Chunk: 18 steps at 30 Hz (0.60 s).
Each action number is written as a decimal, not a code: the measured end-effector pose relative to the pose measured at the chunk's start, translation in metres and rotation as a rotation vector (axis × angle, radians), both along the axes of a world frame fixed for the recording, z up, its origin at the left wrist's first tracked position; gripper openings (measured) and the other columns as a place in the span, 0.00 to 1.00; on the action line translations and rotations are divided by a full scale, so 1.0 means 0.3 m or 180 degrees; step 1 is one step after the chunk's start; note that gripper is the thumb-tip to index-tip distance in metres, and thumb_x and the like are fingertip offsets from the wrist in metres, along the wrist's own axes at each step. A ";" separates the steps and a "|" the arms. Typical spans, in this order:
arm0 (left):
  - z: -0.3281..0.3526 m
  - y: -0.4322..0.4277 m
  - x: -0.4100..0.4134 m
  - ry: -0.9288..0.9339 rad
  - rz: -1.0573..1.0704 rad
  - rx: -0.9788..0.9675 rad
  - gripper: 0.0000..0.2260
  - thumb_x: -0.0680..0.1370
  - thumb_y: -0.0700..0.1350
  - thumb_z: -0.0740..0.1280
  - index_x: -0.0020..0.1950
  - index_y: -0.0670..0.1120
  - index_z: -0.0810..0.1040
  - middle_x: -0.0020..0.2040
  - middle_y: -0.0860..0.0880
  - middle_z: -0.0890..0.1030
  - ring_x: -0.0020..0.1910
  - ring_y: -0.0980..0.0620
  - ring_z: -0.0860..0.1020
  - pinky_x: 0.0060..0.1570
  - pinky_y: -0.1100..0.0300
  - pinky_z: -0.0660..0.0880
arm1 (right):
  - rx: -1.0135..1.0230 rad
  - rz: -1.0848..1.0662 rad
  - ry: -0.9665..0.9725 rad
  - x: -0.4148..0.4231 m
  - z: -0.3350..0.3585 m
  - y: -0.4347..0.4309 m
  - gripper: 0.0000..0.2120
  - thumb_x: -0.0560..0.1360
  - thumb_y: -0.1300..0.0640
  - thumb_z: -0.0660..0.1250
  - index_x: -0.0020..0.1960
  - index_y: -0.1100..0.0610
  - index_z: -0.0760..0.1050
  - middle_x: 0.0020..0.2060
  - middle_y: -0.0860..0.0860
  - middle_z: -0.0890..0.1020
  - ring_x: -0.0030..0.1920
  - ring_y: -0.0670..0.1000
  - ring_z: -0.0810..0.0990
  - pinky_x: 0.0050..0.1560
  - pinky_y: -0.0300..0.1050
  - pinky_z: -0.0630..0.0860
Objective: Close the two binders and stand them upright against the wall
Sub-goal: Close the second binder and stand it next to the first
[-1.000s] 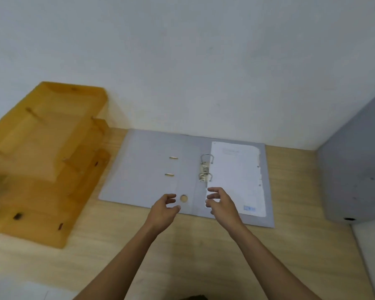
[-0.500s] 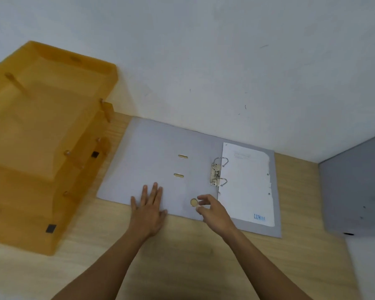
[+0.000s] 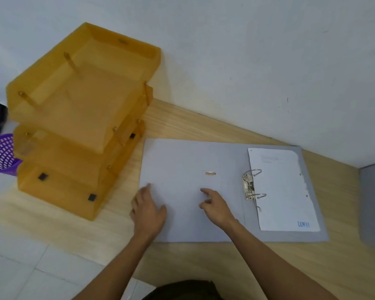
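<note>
- Lying open and flat on a pale wooden desk (image 3: pixel 204 267), a grey lever-arch binder (image 3: pixel 182 161) fills the middle of the view, its far edge near a white wall (image 3: pixel 247 50).
- On the binder's right half sits a white sheet of paper (image 3: pixel 281 187) with a ragged right edge and a small blue logo at its near corner.
- Just left of that paper, the binder's metal ring mechanism (image 3: pixel 250 187) stands with its two rings parted.
- On the binder's left cover, the left hand (image 3: pixel 148 210) rests palm down near the near-left corner, fingers spread and gripping nothing.
- To the right of it, apart from it, the right hand (image 3: pixel 215 205) hovers or rests on the same cover with fingers loosely curled, holding nothing; whether it touches the cover is unclear.
- Beyond the right hand, a small brass slot (image 3: pixel 210 173) shows in the cover.
- Left of the binder, just beside its edge, stands a stack of translucent orange letter trays (image 3: pixel 80 118).
- Further left of the trays, a purple perforated basket (image 3: pixel 0 154) sits off the desk, partly cut off.
- Right of the binder, at the view's edge, a grey upright surface (image 3: pixel 373 202) stands; whether it is the second binder cannot be told.
</note>
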<state>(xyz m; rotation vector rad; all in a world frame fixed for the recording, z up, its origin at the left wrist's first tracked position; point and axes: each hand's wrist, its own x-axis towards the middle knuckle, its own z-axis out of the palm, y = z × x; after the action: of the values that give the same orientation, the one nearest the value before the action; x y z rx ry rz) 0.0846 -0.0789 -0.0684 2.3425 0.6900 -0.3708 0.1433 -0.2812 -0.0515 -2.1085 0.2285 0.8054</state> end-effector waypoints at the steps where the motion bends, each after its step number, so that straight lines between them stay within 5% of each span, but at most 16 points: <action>1: 0.010 0.023 0.021 0.0066 0.0334 -0.0104 0.38 0.76 0.48 0.70 0.81 0.45 0.55 0.79 0.42 0.61 0.76 0.37 0.59 0.70 0.37 0.62 | 0.0088 -0.0067 0.0094 -0.009 -0.002 0.001 0.28 0.78 0.61 0.64 0.77 0.52 0.66 0.74 0.51 0.69 0.59 0.48 0.75 0.64 0.44 0.72; 7: 0.014 0.117 0.062 0.0037 0.1269 -0.0882 0.38 0.74 0.51 0.75 0.78 0.39 0.62 0.72 0.37 0.71 0.67 0.35 0.73 0.63 0.42 0.73 | 0.0545 -0.0396 0.0444 -0.026 0.043 0.017 0.29 0.80 0.49 0.65 0.79 0.42 0.63 0.79 0.47 0.63 0.77 0.52 0.63 0.75 0.58 0.65; 13: 0.131 0.148 0.067 -0.0017 0.0680 -0.1791 0.19 0.73 0.56 0.75 0.61 0.50 0.81 0.57 0.47 0.86 0.47 0.51 0.85 0.40 0.57 0.80 | 0.0729 -0.0047 0.0005 -0.021 0.124 0.073 0.26 0.82 0.38 0.57 0.78 0.42 0.64 0.79 0.42 0.64 0.79 0.46 0.60 0.76 0.45 0.57; 18: 0.309 0.134 0.078 -0.0357 0.0285 -0.1860 0.15 0.77 0.52 0.72 0.63 0.56 0.77 0.60 0.50 0.84 0.55 0.47 0.84 0.56 0.41 0.81 | 0.0795 0.0306 -0.0323 0.020 0.211 0.149 0.26 0.82 0.38 0.55 0.78 0.42 0.63 0.80 0.43 0.62 0.80 0.44 0.57 0.78 0.45 0.52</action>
<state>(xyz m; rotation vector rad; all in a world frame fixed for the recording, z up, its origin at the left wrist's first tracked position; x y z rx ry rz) 0.1080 -0.0387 0.0242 1.7586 0.5404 -0.3425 0.1493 -0.2365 0.0119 -1.9283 -0.0274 0.7394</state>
